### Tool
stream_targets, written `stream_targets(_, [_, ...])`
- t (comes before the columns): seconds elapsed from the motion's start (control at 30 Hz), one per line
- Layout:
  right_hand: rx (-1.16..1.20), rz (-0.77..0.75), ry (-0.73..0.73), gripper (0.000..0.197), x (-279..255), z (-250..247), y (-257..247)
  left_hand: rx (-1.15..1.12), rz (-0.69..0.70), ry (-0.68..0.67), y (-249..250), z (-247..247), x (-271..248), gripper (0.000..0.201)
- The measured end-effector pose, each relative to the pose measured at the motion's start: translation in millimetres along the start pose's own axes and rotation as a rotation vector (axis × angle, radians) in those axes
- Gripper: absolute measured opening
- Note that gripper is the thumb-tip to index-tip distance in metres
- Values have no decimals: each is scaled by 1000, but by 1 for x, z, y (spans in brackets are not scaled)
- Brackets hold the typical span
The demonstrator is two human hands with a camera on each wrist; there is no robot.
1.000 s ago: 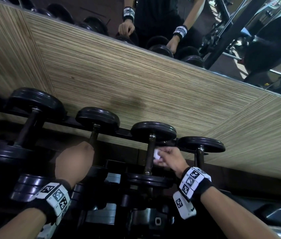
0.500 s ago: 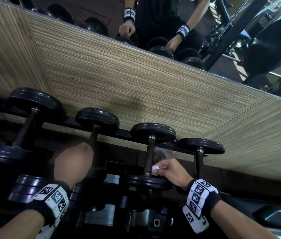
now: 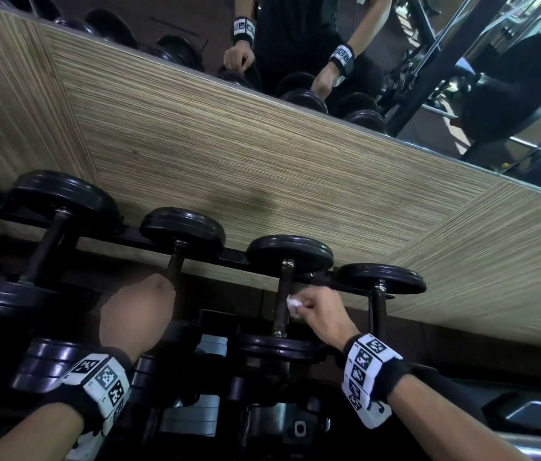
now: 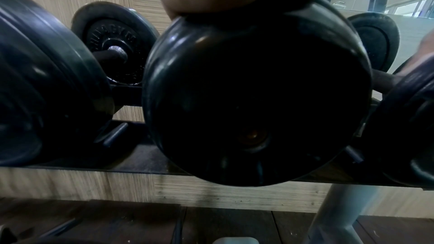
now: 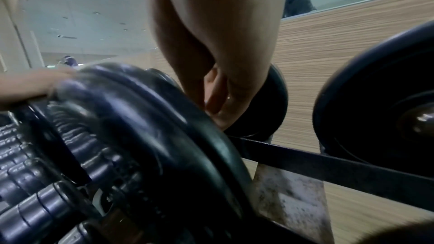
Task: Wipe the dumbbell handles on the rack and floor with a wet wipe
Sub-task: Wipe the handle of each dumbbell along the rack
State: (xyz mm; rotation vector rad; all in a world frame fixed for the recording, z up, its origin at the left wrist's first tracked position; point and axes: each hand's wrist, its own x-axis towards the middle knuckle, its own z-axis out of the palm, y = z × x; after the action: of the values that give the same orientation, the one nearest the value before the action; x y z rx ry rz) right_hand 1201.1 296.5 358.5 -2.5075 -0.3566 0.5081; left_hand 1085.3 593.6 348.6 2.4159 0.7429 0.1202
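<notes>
Black dumbbells lie in a row on the rack, handles pointing away from me. My right hand pinches a crumpled white wet wipe against the handle of the third dumbbell, about midway between its far plate and near plate. In the right wrist view the fingers reach down behind that near plate; the wipe is hidden there. My left hand is fisted over the handle of the second dumbbell. Its near plate fills the left wrist view.
A larger dumbbell lies to the left and a smaller one just right of my right hand. More dumbbells sit on a lower tier. A striped wood panel rises behind the rack, with a mirror above it.
My right hand slid the wipe down the third handle toward the near plate, then back up to the middle. The left hand stayed on the second dumbbell.
</notes>
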Motion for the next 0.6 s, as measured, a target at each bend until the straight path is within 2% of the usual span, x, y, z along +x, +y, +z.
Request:
stream_targets(0.07, [71,1,-196,6,-14,-2,2,-1,-6,-3,1,-1,0,15])
stream_targets(0.1, [72,-5,-244,8,-17,-3,1,0,-5,-6,1,-2,0,15])
stream_targets(0.13, [70,-25,-218,11,-17,-5,0,-3,-3,-9,1,-2,0,15])
stream_targets(0.27, [-2,-140,230,21,11,-14,-15,-2,0,-12,0,-2,-1,15])
stream_targets(0.33, [-61,-194,270,19,24,-11,-20,2,10,-11,-1,-2,-1,15])
stream_targets(0.5, [-51,-157,162,16,25,1,-17,-1,16,-7,-3,0,0,14])
stream_targets(0.6, [-135,-136,-146,14,15,2,-14,-2,25,-15,-3,0,1,15])
